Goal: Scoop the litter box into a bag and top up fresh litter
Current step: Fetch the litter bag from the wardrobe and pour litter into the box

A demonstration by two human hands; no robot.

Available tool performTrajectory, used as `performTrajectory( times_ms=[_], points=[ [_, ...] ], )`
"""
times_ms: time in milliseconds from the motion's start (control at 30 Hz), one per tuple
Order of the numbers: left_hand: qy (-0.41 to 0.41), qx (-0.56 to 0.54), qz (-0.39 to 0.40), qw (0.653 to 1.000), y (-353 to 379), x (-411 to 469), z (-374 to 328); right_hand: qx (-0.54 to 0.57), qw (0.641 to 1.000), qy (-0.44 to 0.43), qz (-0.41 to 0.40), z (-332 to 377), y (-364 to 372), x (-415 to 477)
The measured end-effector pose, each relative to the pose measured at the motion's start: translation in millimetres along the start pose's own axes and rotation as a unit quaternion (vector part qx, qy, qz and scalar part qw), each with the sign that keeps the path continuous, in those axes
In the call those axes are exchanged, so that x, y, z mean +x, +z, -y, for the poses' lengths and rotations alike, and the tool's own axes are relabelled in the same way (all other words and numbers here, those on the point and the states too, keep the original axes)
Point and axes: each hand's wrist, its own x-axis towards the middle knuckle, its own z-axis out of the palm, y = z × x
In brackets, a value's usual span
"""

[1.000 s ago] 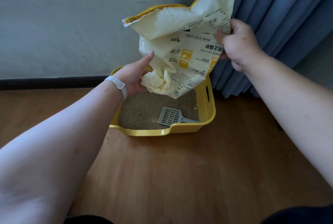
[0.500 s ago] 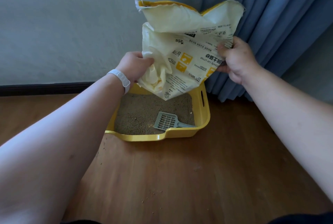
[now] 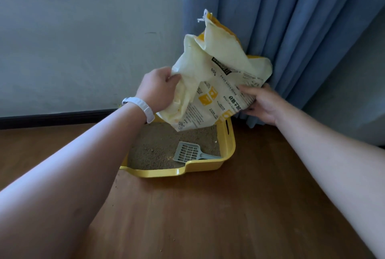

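A cream and yellow cat litter bag (image 3: 216, 83) hangs upside down over the back of the yellow litter box (image 3: 208, 168), its printing inverted. My left hand (image 3: 158, 87) grips the bag's crumpled left edge. My right hand (image 3: 260, 104) holds the bag's right side from below, fingers pinching the printed panel. The box sits on the wooden floor and holds brownish litter (image 3: 158, 148). A grey slotted scoop (image 3: 188, 152) lies on the litter near the front right corner. No litter is visibly falling from the bag.
A blue curtain (image 3: 302, 29) hangs right behind the bag and box. A pale wall (image 3: 83, 50) with a dark skirting board (image 3: 52, 119) runs along the left. Loose litter grains lie scattered on the wooden floor (image 3: 208, 217) in front of the box.
My left hand went from an open touch to a grip on the bag's left edge. The bag's top swung right toward the curtain, and my right hand dropped lower.
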Motion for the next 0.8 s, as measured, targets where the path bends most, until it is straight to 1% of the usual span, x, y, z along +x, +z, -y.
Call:
performTrajectory(
  times_ms=[100,133,167,200,267,300,333,367,400,467,500,567,600,667,700,800],
  points=[
    [0.039,0.016,0.002,0.999,-3,-1,-3,-0.069,0.992,-0.092,-0.043,15,-3,1],
    [0.047,0.014,0.003,0.999,-3,0,-2,-0.095,0.987,-0.124,-0.047,22,-3,0],
    [0.052,0.004,0.001,0.999,-4,0,-2,-0.147,0.976,-0.157,-0.043,28,-2,-2],
    [0.053,-0.015,-0.003,0.998,-5,-1,-2,-0.224,0.956,-0.183,-0.042,35,1,-4],
    [0.06,-0.053,-0.011,0.997,-5,-3,-5,-0.376,0.9,-0.213,-0.047,45,10,-9],
    [0.07,-0.062,-0.014,0.995,-4,-4,-8,-0.419,0.876,-0.232,-0.049,49,16,-13],
    [0.084,-0.067,-0.016,0.994,-4,-5,-10,-0.442,0.861,-0.247,-0.054,56,23,-18],
    [0.098,-0.072,-0.015,0.992,-2,-6,-13,-0.447,0.855,-0.257,-0.056,63,31,-25],
    [0.108,-0.078,-0.012,0.991,-1,-7,-14,-0.436,0.86,-0.261,-0.047,70,39,-32],
    [0.115,-0.093,-0.005,0.989,1,-10,-16,-0.394,0.886,-0.247,0.01,76,54,-41],
    [0.113,-0.099,0.0,0.989,2,-11,-15,-0.386,0.888,-0.244,0.046,75,61,-44],
    [0.105,-0.111,0.009,0.988,3,-12,-14,-0.412,0.873,-0.24,0.104,65,73,-45],
    [0.101,-0.115,0.013,0.988,3,-12,-13,-0.437,0.859,-0.243,0.113,60,78,-44],
    [0.078,-0.125,0.016,0.989,2,-12,-14,-0.478,0.835,-0.26,0.085,54,82,-40],
    [0.061,-0.134,0.015,0.989,2,-12,-15,-0.48,0.831,-0.272,0.064,52,83,-39],
    [-0.002,-0.162,0.016,0.987,-1,-13,-20,-0.454,0.85,-0.266,0.04,47,83,-37]
  ],
)
